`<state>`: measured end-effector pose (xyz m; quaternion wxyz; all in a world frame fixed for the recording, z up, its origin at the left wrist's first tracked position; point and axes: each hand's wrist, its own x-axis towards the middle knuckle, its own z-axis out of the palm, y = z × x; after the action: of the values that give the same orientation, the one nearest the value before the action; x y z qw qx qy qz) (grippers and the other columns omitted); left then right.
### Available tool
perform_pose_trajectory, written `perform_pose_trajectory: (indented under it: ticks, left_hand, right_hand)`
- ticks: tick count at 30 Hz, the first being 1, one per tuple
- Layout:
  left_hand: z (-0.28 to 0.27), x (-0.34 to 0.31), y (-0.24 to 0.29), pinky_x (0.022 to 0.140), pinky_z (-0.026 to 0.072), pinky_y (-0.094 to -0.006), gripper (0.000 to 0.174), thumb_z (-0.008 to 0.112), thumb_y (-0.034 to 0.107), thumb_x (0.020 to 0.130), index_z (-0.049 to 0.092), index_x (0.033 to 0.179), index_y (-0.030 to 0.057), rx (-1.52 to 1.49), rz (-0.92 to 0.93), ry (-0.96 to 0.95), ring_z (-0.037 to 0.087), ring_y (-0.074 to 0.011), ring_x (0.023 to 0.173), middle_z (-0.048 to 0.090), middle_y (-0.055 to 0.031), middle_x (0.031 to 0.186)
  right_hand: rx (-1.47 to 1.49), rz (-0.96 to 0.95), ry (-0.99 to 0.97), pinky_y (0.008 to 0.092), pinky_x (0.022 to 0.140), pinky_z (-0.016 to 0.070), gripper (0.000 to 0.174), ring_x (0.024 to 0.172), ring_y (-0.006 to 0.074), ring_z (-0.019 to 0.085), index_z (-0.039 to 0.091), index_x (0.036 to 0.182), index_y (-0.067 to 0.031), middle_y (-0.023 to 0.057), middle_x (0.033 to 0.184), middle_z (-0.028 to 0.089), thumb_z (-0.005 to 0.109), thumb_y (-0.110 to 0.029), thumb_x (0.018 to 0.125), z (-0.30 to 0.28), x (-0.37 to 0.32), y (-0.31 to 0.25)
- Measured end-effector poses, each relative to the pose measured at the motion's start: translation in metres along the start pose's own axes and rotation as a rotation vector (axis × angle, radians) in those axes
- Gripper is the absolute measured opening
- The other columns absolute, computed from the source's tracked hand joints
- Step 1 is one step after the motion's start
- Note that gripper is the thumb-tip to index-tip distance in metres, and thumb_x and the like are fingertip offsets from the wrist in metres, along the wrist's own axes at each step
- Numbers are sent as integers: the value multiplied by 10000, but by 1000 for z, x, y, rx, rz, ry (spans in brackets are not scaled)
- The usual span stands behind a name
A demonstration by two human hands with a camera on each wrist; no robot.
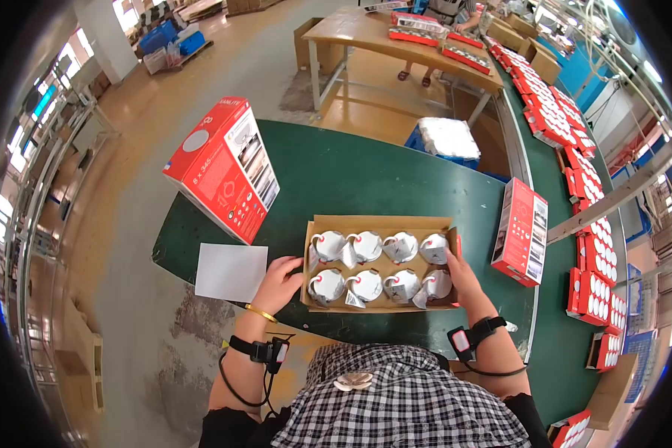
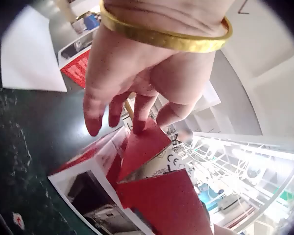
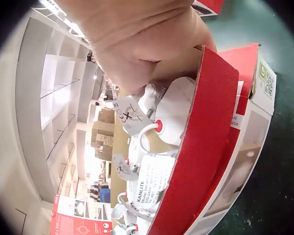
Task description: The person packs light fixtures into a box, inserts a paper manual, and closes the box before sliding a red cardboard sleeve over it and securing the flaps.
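Observation:
A low open box (image 1: 381, 305) of brown cardboard lies lengthwise before me on the green table. Inside stand two rows of white recessed spotlights (image 1: 365, 284) with looped wires, red collars and paper tags. In the right wrist view the box's outer wall (image 3: 206, 127) is red with printed pictures. My right hand (image 1: 466, 282) grips the box's right end, its thumb over the inner side; its other fingers are mostly hidden. At the left end, my left hand (image 1: 276, 286) touches the box with fairly straight fingers. The left wrist view shows those fingertips beside a red flap (image 2: 144, 147).
A tall red printed carton (image 1: 220, 168) stands at the table's left, with a white sheet (image 1: 231, 270) before it. Another red carton (image 1: 521, 231) is on the right. Filled red boxes (image 1: 597, 257) line the right-hand bench. A person stands behind the far table (image 1: 351, 33).

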<state>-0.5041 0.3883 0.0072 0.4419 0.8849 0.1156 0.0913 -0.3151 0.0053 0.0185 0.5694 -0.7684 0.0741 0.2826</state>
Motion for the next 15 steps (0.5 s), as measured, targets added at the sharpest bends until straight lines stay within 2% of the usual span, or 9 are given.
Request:
perform_pose_trajectory:
  ticks: [1, 3, 4, 7, 9, 11, 12, 13, 15]
  left_hand:
    - [0, -3, 4, 910, 490, -272, 406, 538, 140, 967, 563, 1329, -44, -5, -11, -6, 606, -123, 1026, 662, -73, 1189]
    - [2, -1, 21, 960, 476, -282, 383, 534, 126, 964, 580, 1296, -58, -410, -272, -130, 603, -143, 1092, 657, -93, 1228]
    - [3, -2, 24, 969, 471, -278, 380, 530, 121, 969, 575, 1300, -58, -451, -297, -189, 592, -138, 1122, 657, -94, 1219]
    - [24, -9, 39, 984, 464, -278, 394, 519, 113, 980, 550, 1337, -52, -549, -296, -277, 589, -137, 1127, 639, -106, 1252]
    - [41, -10, 34, 1004, 458, -298, 457, 510, 76, 981, 460, 1422, -34, -624, -234, -312, 586, -154, 1149, 616, -115, 1293]
    - [43, -10, 43, 1027, 448, -327, 530, 517, 35, 969, 368, 1474, -27, -662, -261, -279, 573, -177, 1188, 570, -128, 1360]
    - [48, -8, 41, 997, 467, -319, 605, 543, 49, 936, 327, 1500, 11, -686, -226, -265, 601, -202, 1162, 540, -160, 1371]
    - [48, -6, 46, 997, 467, -319, 605, 543, 49, 936, 327, 1500, 11, -686, -234, -271, 601, -202, 1162, 540, -160, 1371]
    - [40, 9, 74, 988, 475, -337, 579, 584, 47, 904, 401, 1452, 22, -82, 110, -38, 613, -266, 1140, 533, -173, 1366]
  right_hand:
    - [-6, 12, -2, 392, 1117, 338, 781, 1379, 289, 413, 308, 1525, 0, 183, 1496, 440, 530, -507, 974, 2, -9, -5]
    - [-34, 42, 109, 383, 1098, 356, 724, 1326, 273, 469, 367, 1502, -9, 166, 1442, 503, 527, -484, 980, 2, -25, -18]
    - [-114, 85, 228, 370, 1091, 363, 709, 1301, 264, 486, 378, 1502, -26, 152, 1429, 517, 526, -483, 981, -2, -24, -12]
    - [-106, 77, 231, 367, 1079, 378, 694, 1296, 268, 497, 404, 1491, -35, 162, 1426, 522, 530, -486, 979, -32, -33, -3]
    - [-134, 99, 345, 373, 1037, 413, 639, 1274, 257, 519, 469, 1445, -32, 186, 1392, 550, 544, -462, 978, -56, -25, 19]
    - [-374, -114, 375, 412, 994, 440, 551, 1217, 300, 560, 568, 1343, -27, 198, 1288, 607, 553, -442, 982, -63, -35, 11]
    - [-792, -378, 634, 440, 955, 459, 425, 1149, 340, 580, 640, 1223, -36, 170, 1174, 643, 623, -357, 944, -77, -19, 42]
    - [-793, -368, 631, 440, 955, 459, 425, 1149, 340, 580, 640, 1223, -36, 170, 1174, 643, 623, -357, 944, -69, -29, 27]
    - [-933, -733, 514, 450, 950, 458, 314, 1125, 353, 577, 670, 1144, -67, 117, 1127, 650, 674, -243, 883, -24, -63, -34]
